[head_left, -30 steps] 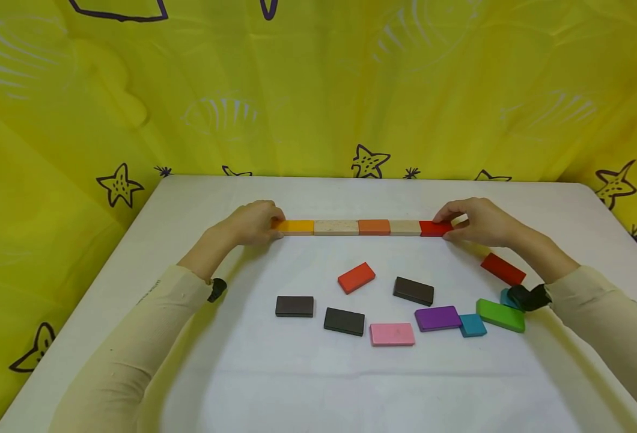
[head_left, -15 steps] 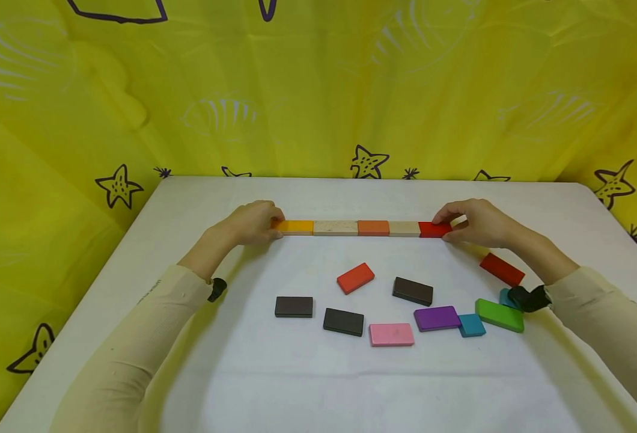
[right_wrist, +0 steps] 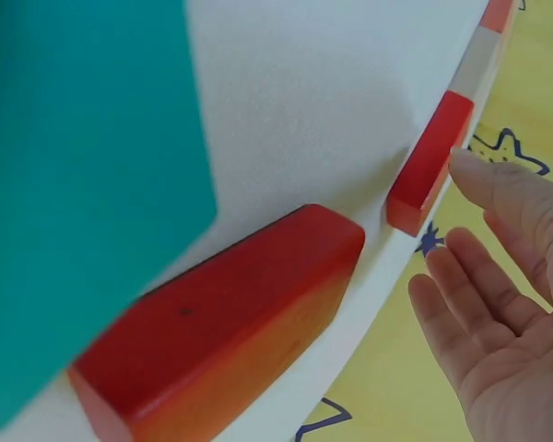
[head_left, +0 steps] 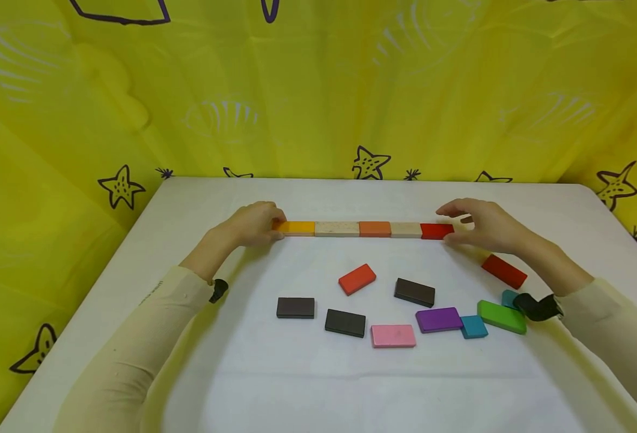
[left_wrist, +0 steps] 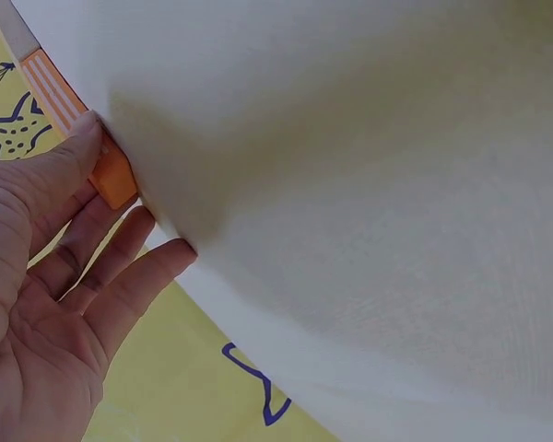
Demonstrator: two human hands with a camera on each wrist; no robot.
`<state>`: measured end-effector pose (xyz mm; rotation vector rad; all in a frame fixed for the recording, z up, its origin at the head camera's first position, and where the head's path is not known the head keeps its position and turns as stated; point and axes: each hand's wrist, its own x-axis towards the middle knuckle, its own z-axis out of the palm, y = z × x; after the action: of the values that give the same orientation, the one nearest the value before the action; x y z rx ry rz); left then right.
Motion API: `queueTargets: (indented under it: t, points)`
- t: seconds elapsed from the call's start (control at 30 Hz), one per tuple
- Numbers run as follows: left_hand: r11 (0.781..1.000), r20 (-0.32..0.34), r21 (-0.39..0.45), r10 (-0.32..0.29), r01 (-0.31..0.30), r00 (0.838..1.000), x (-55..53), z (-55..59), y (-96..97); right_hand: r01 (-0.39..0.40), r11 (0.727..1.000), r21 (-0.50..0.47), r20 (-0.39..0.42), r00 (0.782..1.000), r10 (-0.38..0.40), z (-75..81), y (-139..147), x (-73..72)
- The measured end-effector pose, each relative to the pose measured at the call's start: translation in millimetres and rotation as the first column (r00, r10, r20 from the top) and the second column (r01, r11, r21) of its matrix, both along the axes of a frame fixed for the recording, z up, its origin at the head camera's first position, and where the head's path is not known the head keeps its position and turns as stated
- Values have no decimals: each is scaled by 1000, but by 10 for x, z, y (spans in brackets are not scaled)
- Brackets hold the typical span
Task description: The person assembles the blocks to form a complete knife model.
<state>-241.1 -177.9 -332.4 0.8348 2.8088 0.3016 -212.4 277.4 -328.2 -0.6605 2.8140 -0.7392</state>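
A straight row of flat blocks lies across the back of the white table. It runs from a yellow-orange block (head_left: 299, 228) through a plain wood block (head_left: 337, 229), an orange block (head_left: 375, 229) and a second plain wood block (head_left: 405, 230) to a red block (head_left: 437, 231). My left hand (head_left: 256, 224) pinches the yellow-orange block at the row's left end, thumb on the near side. Beside the red block, my right hand (head_left: 486, 225) has thumb and fingers spread, with the thumb tip close to its right end. In the right wrist view those fingers (right_wrist: 475, 295) hold nothing.
Nearer me lie loose blocks: an orange-red one (head_left: 357, 279), several black ones (head_left: 345, 323), a pink one (head_left: 393, 336), a purple one (head_left: 439, 320), blue ones (head_left: 474, 327), a green one (head_left: 501, 317) and a dark red one (head_left: 504, 271). A yellow curtain (head_left: 318, 90) hangs behind the table.
My right hand has let go of the red block at the row's right end, its thumb and fingers parting and drawing slightly right. The left hand keeps its pinch.
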Motion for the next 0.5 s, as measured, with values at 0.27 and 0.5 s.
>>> queueTargets:
  t: [0.27, 0.5]
  points:
    - [1000, -6, -2, -5, 5, 1000, -6, -10, 6, -1, 999, -49, -54, 999, -2, 43, -2, 240]
    - [1000, -9, 1, 4, -4, 1000, 2, -2, 8, -39, 995, -91, -101, 994, 30, 22, -43, 403]
